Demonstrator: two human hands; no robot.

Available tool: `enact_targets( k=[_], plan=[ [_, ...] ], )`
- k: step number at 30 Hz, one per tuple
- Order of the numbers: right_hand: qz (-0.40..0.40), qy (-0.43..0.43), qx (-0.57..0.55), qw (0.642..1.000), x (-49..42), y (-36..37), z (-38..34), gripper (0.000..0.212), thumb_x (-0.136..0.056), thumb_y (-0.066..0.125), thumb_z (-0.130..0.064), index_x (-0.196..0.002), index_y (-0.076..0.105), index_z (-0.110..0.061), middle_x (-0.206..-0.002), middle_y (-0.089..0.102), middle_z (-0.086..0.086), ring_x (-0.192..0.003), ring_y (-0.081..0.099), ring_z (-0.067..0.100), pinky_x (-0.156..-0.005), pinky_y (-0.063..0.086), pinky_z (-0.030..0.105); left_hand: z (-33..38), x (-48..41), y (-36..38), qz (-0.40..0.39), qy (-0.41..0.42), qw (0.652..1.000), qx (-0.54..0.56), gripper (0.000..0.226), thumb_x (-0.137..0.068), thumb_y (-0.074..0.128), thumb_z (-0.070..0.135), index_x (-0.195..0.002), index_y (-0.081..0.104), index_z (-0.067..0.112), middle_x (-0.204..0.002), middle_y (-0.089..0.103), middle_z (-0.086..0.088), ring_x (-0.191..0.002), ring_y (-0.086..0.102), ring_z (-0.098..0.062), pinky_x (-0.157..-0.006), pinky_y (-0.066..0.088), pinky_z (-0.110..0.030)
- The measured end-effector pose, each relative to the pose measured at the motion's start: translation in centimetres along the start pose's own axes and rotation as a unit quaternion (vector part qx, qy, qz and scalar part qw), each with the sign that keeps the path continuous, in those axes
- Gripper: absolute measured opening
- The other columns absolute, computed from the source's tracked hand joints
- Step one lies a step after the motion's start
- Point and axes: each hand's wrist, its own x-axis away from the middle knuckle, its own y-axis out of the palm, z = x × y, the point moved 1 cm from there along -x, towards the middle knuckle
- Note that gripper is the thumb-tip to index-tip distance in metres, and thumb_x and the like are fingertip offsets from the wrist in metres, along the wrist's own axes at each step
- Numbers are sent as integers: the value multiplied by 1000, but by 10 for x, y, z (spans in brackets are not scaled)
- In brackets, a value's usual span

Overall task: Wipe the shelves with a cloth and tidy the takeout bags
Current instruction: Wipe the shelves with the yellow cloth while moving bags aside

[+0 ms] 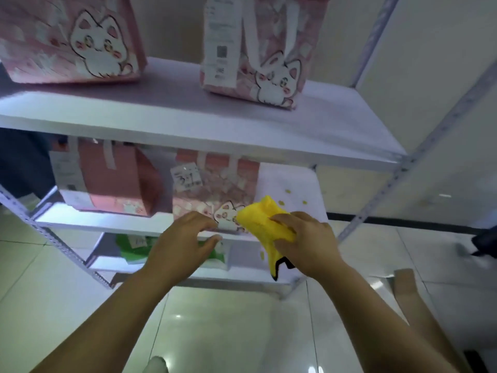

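we are on the wiping step, at the right end of the middle shelf (290,181). our right hand (306,238) has its fingers curled round the bunched yellow cloth (265,224), which sits at the shelf's front edge with one black-trimmed corner hanging below it. our left hand (183,238) holds nothing; its fingers are loosely bent and spread, just in front of the shelf edge, beside the pink cat bag (215,189). whether it touches the bag or the edge we cannot tell. a second pink bag (113,181) stands to the left of that one, two more stand on the upper shelf (161,111), and a green bag (131,246) sits on the shelf below. a few yellow specks (287,190) dot the bare patch behind the cloth. we judge the next move should carry the cloth over those specks, then the left hand could shift the cat bag aside so the board beneath it can be wiped.
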Motion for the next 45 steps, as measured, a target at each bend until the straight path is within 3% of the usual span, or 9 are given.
enact_targets(
  k=[9, 18, 24, 29, 30, 34, 36, 40, 45],
  plan=[
    [-52, 179, -66, 980, 17, 47, 106, 42, -78, 52, -30, -118, 53, -42, -110, 60, -1, -100, 58, 26, -89, 43, 40, 26, -5, 117, -180, -24, 983, -16, 23, -87, 59, 36, -107, 62, 26, -107, 57, 10, -99, 54, -11, -79, 41, -25],
    [16, 242, -36, 969, -46, 94, 155, 45, -79, 52, -26, -124, 50, -33, -110, 57, 5, -98, 56, 32, -82, 36, 40, 3, -59, 198, -277, 9, 958, -70, 31, -90, 52, 41, -117, 58, 27, -117, 56, 8, -108, 50, -15, -88, 43, -30],
    [103, 236, 65, 964, -97, 128, 169, 49, -78, 55, -24, -126, 50, -21, -105, 57, 15, -87, 56, 37, -74, 36, 38, -12, -103, 241, -288, 39, 952, -94, 34, -91, 52, 35, -122, 55, 22, -120, 54, 0, -113, 47, -23, -93, 42, -37],
    [-110, 236, 46, 964, -116, 176, 186, 59, -81, 56, -41, -135, 33, -30, -120, 44, 13, -106, 48, 39, -90, 40, 45, -28, -122, 276, -300, 32, 945, -123, 44, -91, 52, 33, -132, 46, 18, -128, 46, -6, -118, 38, -27, -95, 39, -40],
    [-124, 239, 30, 963, -116, 183, 188, 62, -81, 56, -42, -136, 30, -31, -126, 40, 15, -111, 44, 39, -93, 39, 45, -30, -124, 282, -303, 27, 944, -126, 45, -91, 52, 33, -133, 44, 17, -131, 44, -5, -120, 36, -27, -96, 38, -39],
    [-52, 182, 52, 981, -121, 202, 191, 79, -83, 52, -55, -146, 11, -32, -152, 10, 15, -128, 27, 39, -101, 31, 50, -37, -129, 304, -290, 22, 946, -143, 51, -91, 51, 37, -137, 41, 16, -146, 33, -2, -133, 26, -25, -106, 28, -36],
    [-39, 149, 49, 987, -128, 209, 194, 74, -87, 45, -57, -148, 10, -34, -156, 0, 14, -132, 22, 38, -102, 28, 50, -39, -130, 311, -273, 24, 948, -162, 52, -91, 48, 41, -137, 41, 18, -148, 31, 2, -135, 25, -24, -107, 27, -34],
    [-50, 138, 13, 989, -140, 225, 202, 59, -93, 36, -52, -146, 14, -38, -157, -5, 10, -134, 16, 39, -105, 22, 51, -40, -128, 319, -260, 26, 945, -196, 48, -95, 37, 44, -136, 42, 19, -152, 27, 4, -133, 28, -24, -100, 33, -33],
    [-65, 117, -2, 991, -177, 230, 203, 55, -95, 31, -51, -145, 10, -41, -158, -8, 5, -138, 9, 39, -107, 15, 51, -39, -131, 320, -242, 28, 952, -184, 43, -94, 41, 43, -131, 47, 21, -148, 32, 6, -126, 35, -22, -91, 35, -30]
  ],
)
